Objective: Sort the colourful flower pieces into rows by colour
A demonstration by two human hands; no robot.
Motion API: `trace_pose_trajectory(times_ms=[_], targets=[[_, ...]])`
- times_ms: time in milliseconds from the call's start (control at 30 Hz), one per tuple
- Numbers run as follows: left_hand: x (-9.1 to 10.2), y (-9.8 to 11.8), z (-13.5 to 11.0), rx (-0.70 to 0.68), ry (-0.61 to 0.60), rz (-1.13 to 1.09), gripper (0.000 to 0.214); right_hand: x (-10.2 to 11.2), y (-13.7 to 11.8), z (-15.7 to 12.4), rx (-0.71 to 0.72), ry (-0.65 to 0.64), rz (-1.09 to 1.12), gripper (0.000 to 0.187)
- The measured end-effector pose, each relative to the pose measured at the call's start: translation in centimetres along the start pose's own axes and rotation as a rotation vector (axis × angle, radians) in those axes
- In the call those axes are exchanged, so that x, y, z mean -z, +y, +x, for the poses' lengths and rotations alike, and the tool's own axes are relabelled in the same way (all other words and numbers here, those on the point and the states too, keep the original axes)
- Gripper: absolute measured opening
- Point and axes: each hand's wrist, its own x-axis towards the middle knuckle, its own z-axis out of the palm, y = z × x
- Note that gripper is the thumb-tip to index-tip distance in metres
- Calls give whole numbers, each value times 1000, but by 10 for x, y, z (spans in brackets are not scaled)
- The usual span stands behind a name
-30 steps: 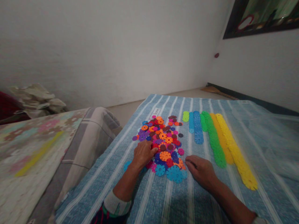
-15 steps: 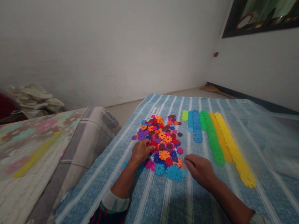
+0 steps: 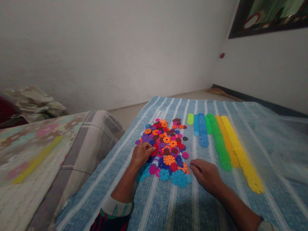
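Note:
A heap of small flower-shaped plastic discs (image 3: 167,146) in orange, red, purple, brown, pink and blue lies on a blue striped cloth (image 3: 168,205). My left hand (image 3: 141,154) rests on the heap's left edge, fingers curled and pinched on discs I cannot make out. My right hand (image 3: 207,175) lies on the cloth just right of the heap, fingers loosely bent, beside a large blue disc (image 3: 179,178). To the right lie sorted rows: light green (image 3: 190,119), blue (image 3: 203,133), green (image 3: 220,144), orange-yellow (image 3: 227,141) and yellow (image 3: 240,154).
A folded grey and beige blanket (image 3: 91,141) lies left of the cloth, with a flowered mat (image 3: 29,150) beyond it. Crumpled fabric (image 3: 33,101) sits by the white wall. A dark framed picture (image 3: 267,16) hangs at the upper right.
My left hand has drawn back to the left and upward along the heap's edge, uncovering several blue discs below it. My right hand has stayed in place.

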Motion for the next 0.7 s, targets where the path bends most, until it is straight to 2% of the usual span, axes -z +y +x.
trace_pose_trajectory(times_ms=[700], targets=[[4, -5, 2, -43, 105, -27, 23, -2, 1, 0, -6, 6, 7, 23]])
